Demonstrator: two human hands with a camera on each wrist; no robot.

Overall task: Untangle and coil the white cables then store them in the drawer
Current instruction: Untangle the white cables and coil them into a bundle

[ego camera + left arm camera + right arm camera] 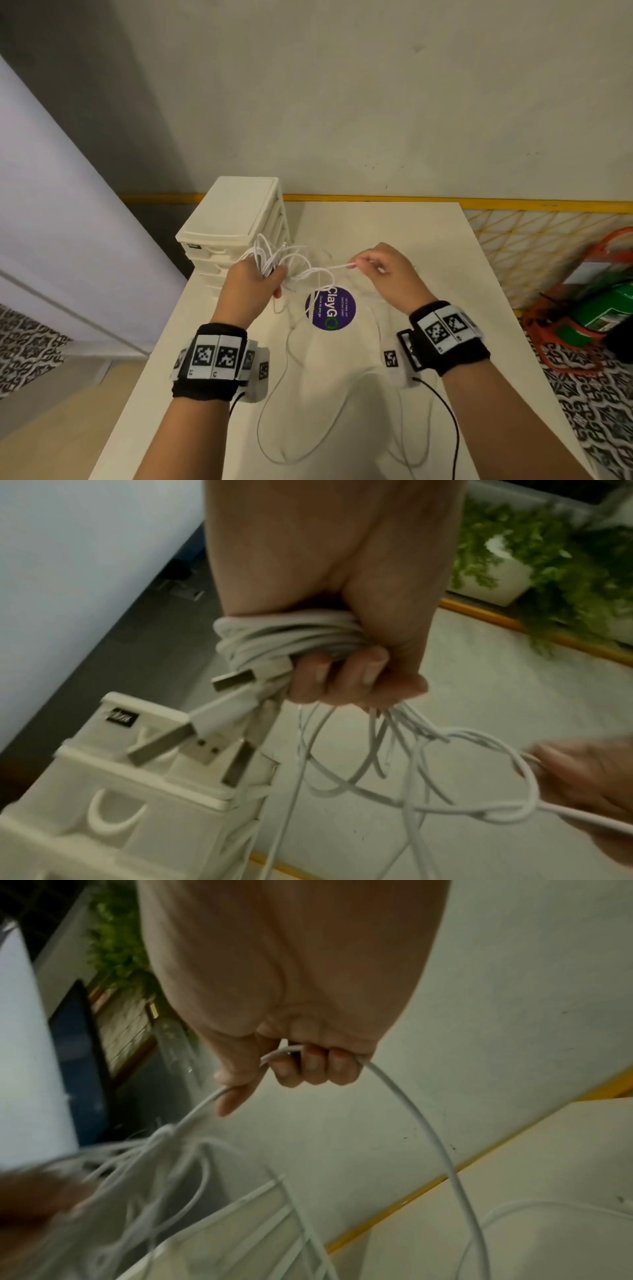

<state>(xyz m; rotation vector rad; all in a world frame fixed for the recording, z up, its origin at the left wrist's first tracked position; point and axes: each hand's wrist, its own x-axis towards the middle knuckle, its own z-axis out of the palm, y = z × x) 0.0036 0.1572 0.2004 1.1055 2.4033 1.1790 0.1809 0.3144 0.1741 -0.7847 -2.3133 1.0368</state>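
Gripping a bundle of white cables (274,263) in a closed fist, the left hand (251,284) sits left of centre in the head view, above the cream worktop (428,246). In the left wrist view its fingers (342,674) curl round the looped strands, with several USB plugs (202,739) sticking out to the lower left. The right hand (390,274), right of centre, pinches one strand between thumb and forefinger, the other fingers (318,1069) curled over it. Loose loops sag from both hands onto the worktop, crossing a round purple sticker (330,310). The small white drawer unit (236,222) stands just behind the left hand, its drawers closed.
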